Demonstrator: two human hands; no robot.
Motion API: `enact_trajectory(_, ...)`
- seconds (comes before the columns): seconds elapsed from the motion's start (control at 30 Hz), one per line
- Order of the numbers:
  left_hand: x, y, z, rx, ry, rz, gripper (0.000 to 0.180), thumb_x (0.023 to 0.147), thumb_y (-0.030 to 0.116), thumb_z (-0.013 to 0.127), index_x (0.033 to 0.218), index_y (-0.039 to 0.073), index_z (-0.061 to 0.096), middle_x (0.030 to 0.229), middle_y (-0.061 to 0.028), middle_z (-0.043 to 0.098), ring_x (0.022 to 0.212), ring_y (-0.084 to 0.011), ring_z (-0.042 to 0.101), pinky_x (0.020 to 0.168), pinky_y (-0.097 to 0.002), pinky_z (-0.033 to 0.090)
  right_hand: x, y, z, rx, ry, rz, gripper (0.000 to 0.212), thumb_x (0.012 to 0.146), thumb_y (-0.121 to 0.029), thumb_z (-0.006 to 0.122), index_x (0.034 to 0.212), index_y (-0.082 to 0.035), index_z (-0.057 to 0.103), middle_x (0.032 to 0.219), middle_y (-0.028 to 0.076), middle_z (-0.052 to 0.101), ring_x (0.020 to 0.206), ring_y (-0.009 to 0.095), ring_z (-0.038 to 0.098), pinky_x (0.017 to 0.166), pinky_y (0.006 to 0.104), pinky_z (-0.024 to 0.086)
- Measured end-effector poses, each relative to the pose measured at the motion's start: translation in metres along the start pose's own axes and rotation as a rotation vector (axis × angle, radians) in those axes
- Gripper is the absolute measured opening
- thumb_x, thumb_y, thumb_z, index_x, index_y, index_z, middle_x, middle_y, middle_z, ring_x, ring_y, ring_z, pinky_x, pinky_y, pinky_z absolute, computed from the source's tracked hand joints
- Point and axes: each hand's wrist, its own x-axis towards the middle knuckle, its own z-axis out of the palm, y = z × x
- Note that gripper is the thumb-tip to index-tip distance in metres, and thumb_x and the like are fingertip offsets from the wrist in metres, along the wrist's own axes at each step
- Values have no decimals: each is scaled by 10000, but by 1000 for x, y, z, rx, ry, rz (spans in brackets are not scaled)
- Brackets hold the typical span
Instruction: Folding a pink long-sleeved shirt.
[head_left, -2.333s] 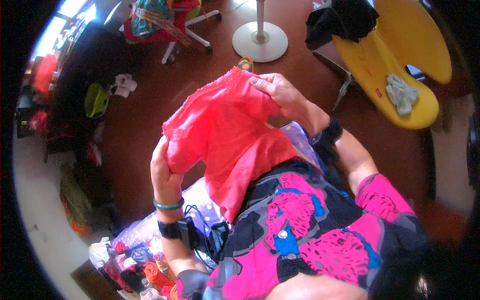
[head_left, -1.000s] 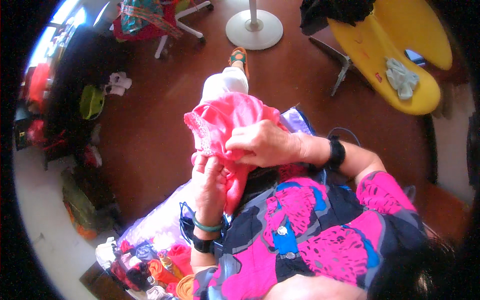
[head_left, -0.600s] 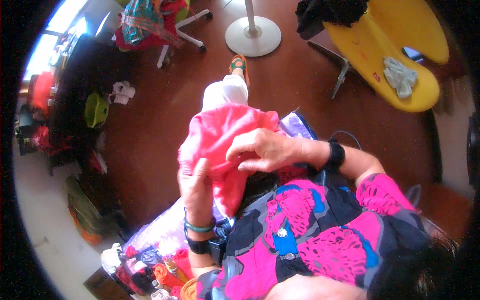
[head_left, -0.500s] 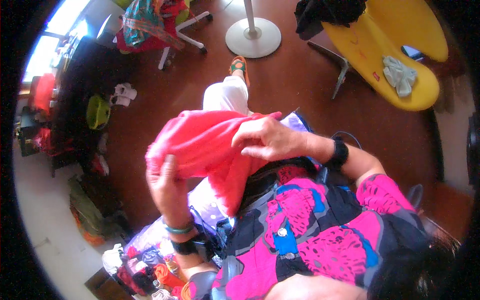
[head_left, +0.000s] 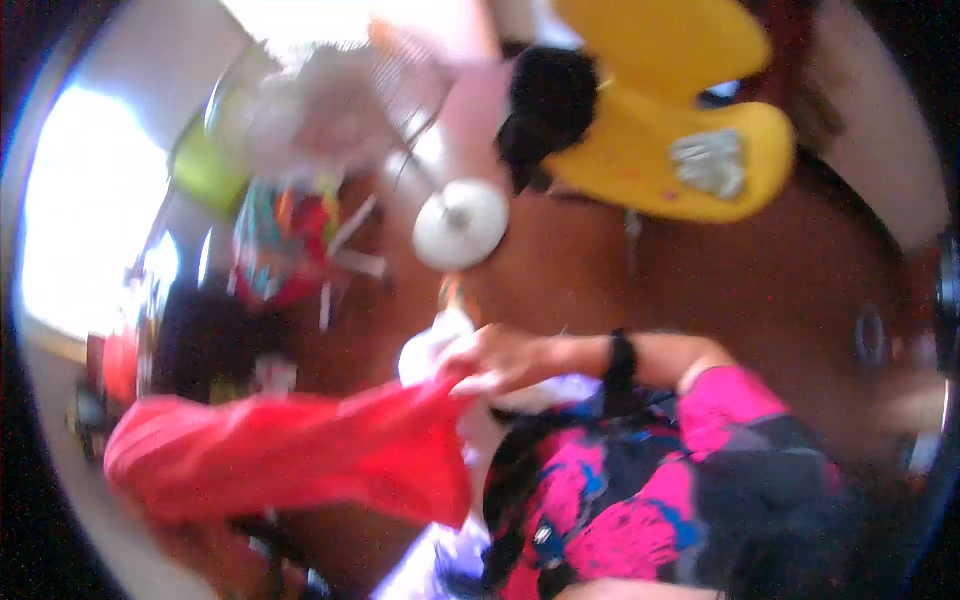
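A red-pink cloth garment (head_left: 290, 450) stretches across in front of me, from the far left to the middle. My right hand (head_left: 495, 360) grips its right end, fingers closed on the fabric. A bunched edge hangs down below that hand. On the left, my left forearm (head_left: 205, 550) reaches up beneath the garment's other end. The cloth covers the left hand, so its fingers are hidden. Motion blurs the picture. Just beyond my right hand, a white-trousered knee (head_left: 425, 350) shows.
A standing fan's round white base (head_left: 460, 225) is ahead on the brown floor. A yellow rounded seat or tabletop (head_left: 640, 150) carries a pale crumpled cloth (head_left: 710, 163) and black fabric (head_left: 550, 110). Colourful fabrics (head_left: 285, 235) lie on a wheeled chair, far left.
The view has tilted up and shows more of the room. The garment, bunched over my lap before, is now stretched out leftward. My left hand has moved left and under the cloth.
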Motion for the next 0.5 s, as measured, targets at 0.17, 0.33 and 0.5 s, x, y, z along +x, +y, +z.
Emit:
enact_trajectory(0.17, 38, 37, 27, -93, -25, 145, 457, 817, 168, 634, 1208, -42, 526, 1249, -174, 532, 1104, -267, 545, 939, -371, 447, 72, -20, -39, 341, 368, -243, 472, 862, -364, 610, 1157, 0, 552, 1061, 117, 592, 993, 204, 569, 877, 352, 457)
enact_trajectory(0.33, 61, 57, 56, -180, -56, 208, 458, 808, 165, 633, 1203, -44, 530, 1247, -175, 535, 1106, -277, 544, 944, -371, 442, 108, -54, -9, 617, 147, -578, 538, 923, -453, 504, 1224, -7, 501, 1088, 102, 601, 1030, 205, 546, 907, 328, 433)
enact_trajectory(0.5, 77, 68, 65, -190, -85, 274, 460, 799, 162, 632, 1197, -46, 534, 1246, -176, 537, 1109, -287, 544, 950, -372, 436, 54, -19, -5, 816, -163, -60, 540, 912, -461, 522, 1216, -15, 511, 1129, 79, 577, 1052, 193, 523, 911, 326, 425)
